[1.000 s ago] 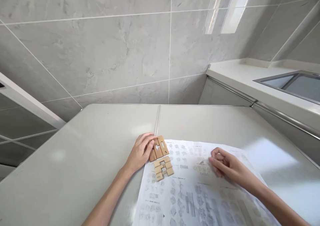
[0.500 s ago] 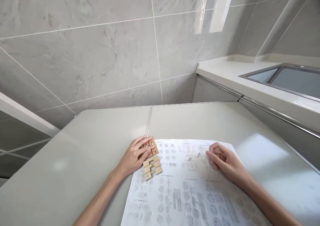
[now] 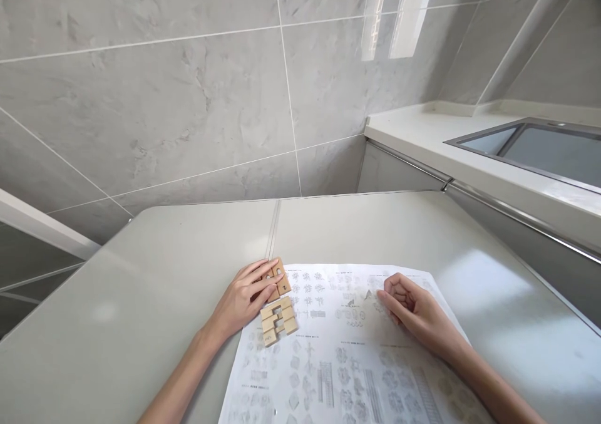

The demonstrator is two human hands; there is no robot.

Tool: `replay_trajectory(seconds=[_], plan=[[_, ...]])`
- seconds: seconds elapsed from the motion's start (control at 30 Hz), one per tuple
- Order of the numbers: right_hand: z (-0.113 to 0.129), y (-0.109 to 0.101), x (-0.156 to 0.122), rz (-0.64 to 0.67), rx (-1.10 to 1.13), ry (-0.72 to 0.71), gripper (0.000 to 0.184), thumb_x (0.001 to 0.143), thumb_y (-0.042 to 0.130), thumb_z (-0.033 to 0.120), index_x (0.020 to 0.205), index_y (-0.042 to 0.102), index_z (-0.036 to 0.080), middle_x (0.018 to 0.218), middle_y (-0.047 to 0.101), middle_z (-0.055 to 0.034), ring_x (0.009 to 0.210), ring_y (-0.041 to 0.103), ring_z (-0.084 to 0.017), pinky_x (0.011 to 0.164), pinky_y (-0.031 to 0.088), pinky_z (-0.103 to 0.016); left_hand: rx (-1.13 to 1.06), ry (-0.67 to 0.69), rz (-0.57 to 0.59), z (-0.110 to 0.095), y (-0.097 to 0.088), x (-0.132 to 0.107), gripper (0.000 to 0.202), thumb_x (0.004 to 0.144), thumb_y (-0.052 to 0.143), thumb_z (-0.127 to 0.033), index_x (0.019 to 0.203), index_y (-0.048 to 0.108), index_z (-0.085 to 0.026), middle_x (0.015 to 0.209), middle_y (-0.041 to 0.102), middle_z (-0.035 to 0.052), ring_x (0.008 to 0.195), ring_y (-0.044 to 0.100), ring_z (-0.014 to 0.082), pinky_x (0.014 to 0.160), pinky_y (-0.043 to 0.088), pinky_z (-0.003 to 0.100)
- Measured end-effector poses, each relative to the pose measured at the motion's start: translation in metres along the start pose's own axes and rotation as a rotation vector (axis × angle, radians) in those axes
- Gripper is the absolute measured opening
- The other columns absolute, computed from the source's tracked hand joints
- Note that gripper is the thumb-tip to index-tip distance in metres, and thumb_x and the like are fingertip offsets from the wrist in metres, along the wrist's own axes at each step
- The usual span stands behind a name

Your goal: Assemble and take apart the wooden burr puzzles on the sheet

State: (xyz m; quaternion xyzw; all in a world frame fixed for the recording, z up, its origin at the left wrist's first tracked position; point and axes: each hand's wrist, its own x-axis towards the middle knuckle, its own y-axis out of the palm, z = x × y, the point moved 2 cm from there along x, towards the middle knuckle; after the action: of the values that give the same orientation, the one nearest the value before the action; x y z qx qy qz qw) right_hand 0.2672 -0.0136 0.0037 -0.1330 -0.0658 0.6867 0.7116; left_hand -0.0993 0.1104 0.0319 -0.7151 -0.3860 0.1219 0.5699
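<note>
Far left: white diagonal bar (image 3: 47,228) in front of dark glossy panels (image 3: 28,248) crossed by pale lines. Behind, across most of the upper view: grey marbled tile wall (image 3: 154,111), white grout lines, bright reflections toward the right. Below the wall: pale glossy table (image 3: 141,286), far left corner rounded, narrow seam (image 3: 273,230) running from far edge toward the left hand.

Left of centre: left hand (image 3: 244,295), palm down, forearm entering from the bottom edge. Fingers slightly spread, laid over darker wooden slotted blocks (image 3: 283,284); cannot tell how firmly. Blocks side by side, partly hidden by the fingers, rightmost one marked with an apparent 2.

Just below, nearer the camera: lighter wooden notched blocks (image 3: 271,337), set edge to edge in a small group, openings along the middle. Lying on the left part of a large printed sheet (image 3: 323,361): rows of small grey diagrams, lettering too small to read.

Right of centre: right hand (image 3: 404,299) at the sheet's upper right part, well apart from both block groups. Fingers curled inward, thumb close to forefinger; cannot tell whether pinching anything.

Far right: white countertop (image 3: 408,126) with metal-framed inset (image 3: 509,160) resembling a sink; chrome rail (image 3: 521,218) along the front.
</note>
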Motion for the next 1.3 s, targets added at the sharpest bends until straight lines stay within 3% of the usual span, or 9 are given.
replay_trajectory(seconds=[0.37,0.53,0.67,1.0,1.3], plan=[[-0.0064,0.0016,0.0013,0.0,-0.054,0.009,0.04,0.107,0.052,0.061,0.087,0.053,0.026,0.065,0.047,0.0047,0.059,0.048,-0.017,0.057,0.037,-0.031,0.002,-0.124,-0.056,0.0103,0.0018,-0.0023,0.033,0.11,0.054,-0.04,0.135,0.077,-0.037,0.159,0.061,0.0007,0.145,0.057,0.0314,0.116,0.055,0.054],[-0.0085,0.0017,0.0026,0.004,-0.06,0.035,0.04,0.107,0.051,0.06,0.086,0.052,0.027,0.065,0.048,0.0044,0.06,0.049,-0.018,0.057,0.039,-0.031,-0.041,-0.202,0.013,0.0088,-0.0008,-0.0025,0.043,0.098,0.073,-0.051,0.139,0.074,-0.037,0.166,0.052,0.0034,0.147,0.054,0.0363,0.116,0.055,0.057],[-0.0056,0.0021,0.0021,-0.003,-0.071,0.057,0.04,0.107,0.051,0.061,0.086,0.052,0.027,0.066,0.048,0.0047,0.061,0.048,-0.018,0.059,0.038,-0.031,-0.042,-0.201,0.02,0.0093,-0.001,-0.002,0.052,0.09,0.082,-0.051,0.139,0.072,-0.039,0.165,0.052,0.0033,0.147,0.053,0.0379,0.117,0.054,0.057],[-0.0026,0.0056,0.0008,-0.057,-0.119,0.061,0.042,0.106,0.05,0.063,0.083,0.052,0.027,0.064,0.048,0.0046,0.059,0.048,-0.018,0.058,0.035,-0.031,-0.089,-0.284,-0.009,0.0098,0.0,-0.0021,0.038,0.097,0.072,-0.044,0.135,0.072,-0.04,0.158,0.057,0.0021,0.144,0.056,0.0335,0.115,0.055,0.053],[-0.0013,0.0071,0.0008,-0.082,-0.128,0.049,0.042,0.104,0.051,0.063,0.083,0.053,0.027,0.062,0.048,0.0051,0.058,0.049,-0.018,0.056,0.036,-0.031,-0.084,-0.312,-0.049,0.0109,0.0015,-0.0027,0.043,0.089,0.083,-0.051,0.129,0.073,-0.039,0.157,0.057,0.0035,0.142,0.056,0.0358,0.115,0.054,0.056]])
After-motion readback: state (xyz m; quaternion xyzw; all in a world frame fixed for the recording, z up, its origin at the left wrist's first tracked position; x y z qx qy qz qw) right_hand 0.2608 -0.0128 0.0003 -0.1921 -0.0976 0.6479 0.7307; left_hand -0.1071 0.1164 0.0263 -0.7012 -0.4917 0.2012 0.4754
